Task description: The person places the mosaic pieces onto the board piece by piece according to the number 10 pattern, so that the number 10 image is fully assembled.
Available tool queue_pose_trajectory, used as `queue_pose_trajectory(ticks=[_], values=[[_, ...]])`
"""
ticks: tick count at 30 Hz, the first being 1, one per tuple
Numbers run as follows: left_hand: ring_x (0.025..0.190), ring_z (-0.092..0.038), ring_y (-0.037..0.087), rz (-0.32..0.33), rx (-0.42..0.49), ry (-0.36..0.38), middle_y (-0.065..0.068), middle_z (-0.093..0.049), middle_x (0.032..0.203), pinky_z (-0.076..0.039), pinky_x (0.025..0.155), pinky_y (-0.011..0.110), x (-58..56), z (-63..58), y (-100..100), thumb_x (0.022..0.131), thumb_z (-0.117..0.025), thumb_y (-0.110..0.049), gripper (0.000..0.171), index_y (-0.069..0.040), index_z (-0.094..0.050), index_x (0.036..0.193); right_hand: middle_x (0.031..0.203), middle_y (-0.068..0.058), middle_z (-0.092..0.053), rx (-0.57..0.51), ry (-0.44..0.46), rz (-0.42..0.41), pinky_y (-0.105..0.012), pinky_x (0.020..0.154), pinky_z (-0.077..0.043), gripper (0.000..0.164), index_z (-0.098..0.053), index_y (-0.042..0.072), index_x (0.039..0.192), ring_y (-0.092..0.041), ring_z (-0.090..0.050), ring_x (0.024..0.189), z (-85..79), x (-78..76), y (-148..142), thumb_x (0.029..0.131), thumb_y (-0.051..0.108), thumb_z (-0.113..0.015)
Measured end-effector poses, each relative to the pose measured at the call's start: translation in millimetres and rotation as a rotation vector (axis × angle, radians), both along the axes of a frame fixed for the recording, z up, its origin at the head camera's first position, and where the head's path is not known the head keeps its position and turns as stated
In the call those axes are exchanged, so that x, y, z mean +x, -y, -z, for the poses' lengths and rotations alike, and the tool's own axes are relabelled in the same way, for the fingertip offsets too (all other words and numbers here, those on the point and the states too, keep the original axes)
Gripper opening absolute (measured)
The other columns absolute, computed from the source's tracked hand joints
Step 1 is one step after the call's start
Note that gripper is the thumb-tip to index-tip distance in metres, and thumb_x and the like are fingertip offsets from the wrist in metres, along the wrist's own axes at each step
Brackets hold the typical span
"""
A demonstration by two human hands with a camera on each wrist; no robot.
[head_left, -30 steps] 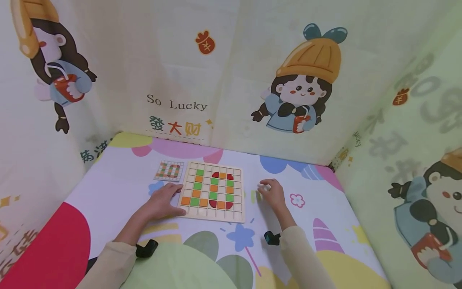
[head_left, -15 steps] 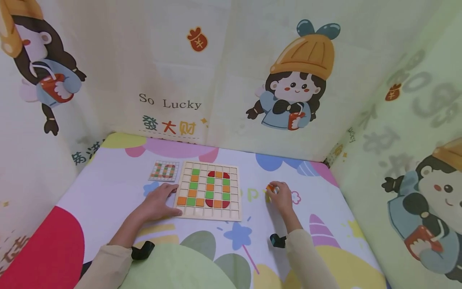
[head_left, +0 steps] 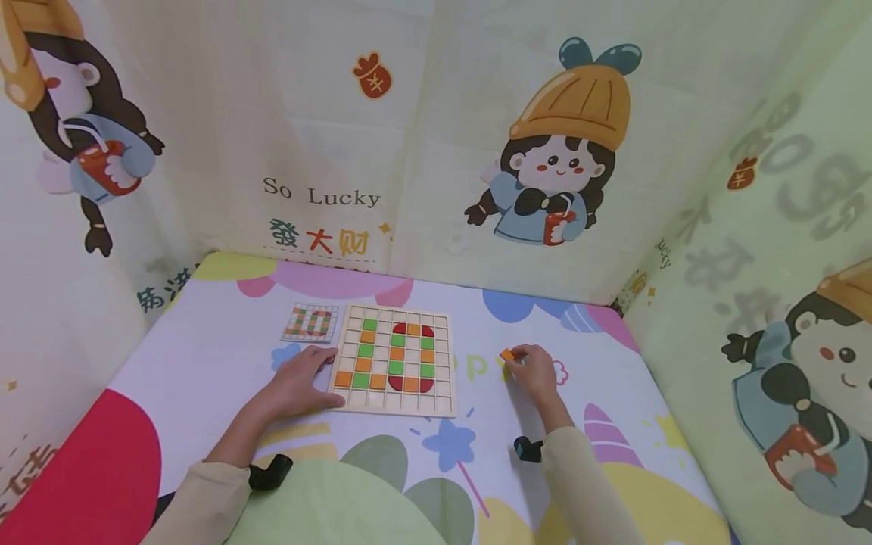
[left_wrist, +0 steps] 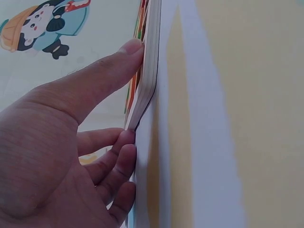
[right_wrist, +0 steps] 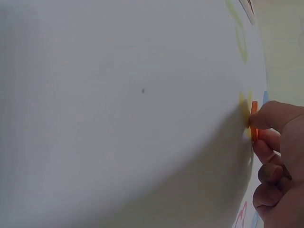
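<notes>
A square wooden grid board (head_left: 438, 407) lies on the table, with orange, green and red tiles (head_left: 396, 368) in its cells. My left hand (head_left: 296, 384) holds the board's near left corner, its thumb at the near edge and its fingers along the left side. In the left wrist view, the thumb (left_wrist: 95, 78) touches the board's edge (left_wrist: 151, 61), with the other fingers bent below it. Right of the board, my right hand (head_left: 534, 371) pinches a small orange tile (head_left: 507, 354) between thumb and fingertips. The right wrist view shows this tile (right_wrist: 254, 121) edge-on, close to the tabletop.
Behind my left hand, a small pattern card (head_left: 309, 323) lies beside the board's upper left corner, printed with a similar coloured pattern. A colourful printed cloth (head_left: 381, 454) covers the table. Printed fabric walls (head_left: 436, 151) stand at the back and sides.
My right hand has moved rightward, farther from the board. A pale face showed at its fingertips before; now an orange tile sticks out. The left hand stays at the board, and the head view has shifted slightly.
</notes>
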State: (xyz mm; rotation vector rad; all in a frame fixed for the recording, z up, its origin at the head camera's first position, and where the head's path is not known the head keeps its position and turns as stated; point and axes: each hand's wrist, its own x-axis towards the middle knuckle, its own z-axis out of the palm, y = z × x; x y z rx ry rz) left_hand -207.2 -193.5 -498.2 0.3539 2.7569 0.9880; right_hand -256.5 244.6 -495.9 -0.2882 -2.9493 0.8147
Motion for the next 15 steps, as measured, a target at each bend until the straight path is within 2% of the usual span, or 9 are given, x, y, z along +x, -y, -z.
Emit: queue_pose_trajectory(ticks=[6,15], values=[[0.12,-0.048,0.033,0.004,-0.004,-0.006,0.016,-0.047,0.137,-0.041,0.098,0.056,0.3,1.3,-0.4,0.07,-0.082,-0.049,0.095,-0.007,-0.041,0.145,0.102,-0.016,-0.065,0.005,0.031,0.015,-0.043,0.086,-0.048,0.028,-0.069,0.001,0.103,-0.029,-0.056,0.092,-1.8,-1.1,1.3,0.08,0.016,-0.071],[0.121,-0.046,0.034,0.0,-0.005,0.005,0.017,-0.046,0.139,-0.041,0.1,0.057,1.3,-3.2,-1.3,0.071,-0.083,-0.047,0.095,-0.007,-0.04,0.145,0.104,-0.015,-0.066,-0.049,0.027,-0.002,-0.041,0.088,-0.049,0.029,-0.068,0.002,0.104,-0.027,-0.057,0.093,-3.4,-4.5,2.6,0.08,0.017,-0.073]])
